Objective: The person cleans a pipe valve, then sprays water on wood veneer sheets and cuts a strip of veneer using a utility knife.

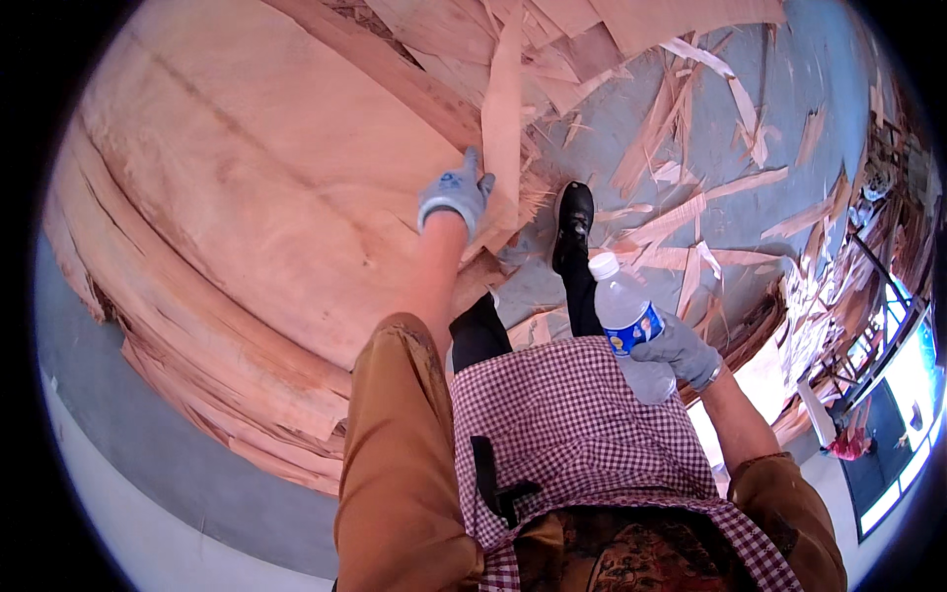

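Observation:
My right hand (681, 353), in a grey glove, is wrapped round a clear plastic bottle (624, 301) with a white cap and a blue label. The bottle stands nearly upright in front of my checked apron. My left hand (456, 192), in a light grey-blue glove, reaches out over a large stack of thin wood veneer sheets (256, 178). Its forefinger and thumb are stretched apart near the stack's right edge, beside a narrow veneer strip (503, 118). The palm and the other fingers are partly hidden. Nothing shows in this hand.
Torn veneer scraps (681, 212) litter the grey floor (789, 118) on the right. My black shoe (574, 212) stands beside the stack. More broken veneer (824, 271) is heaped at the far right, near a person in red (850, 444). Checked apron cloth (582, 424) covers my lap.

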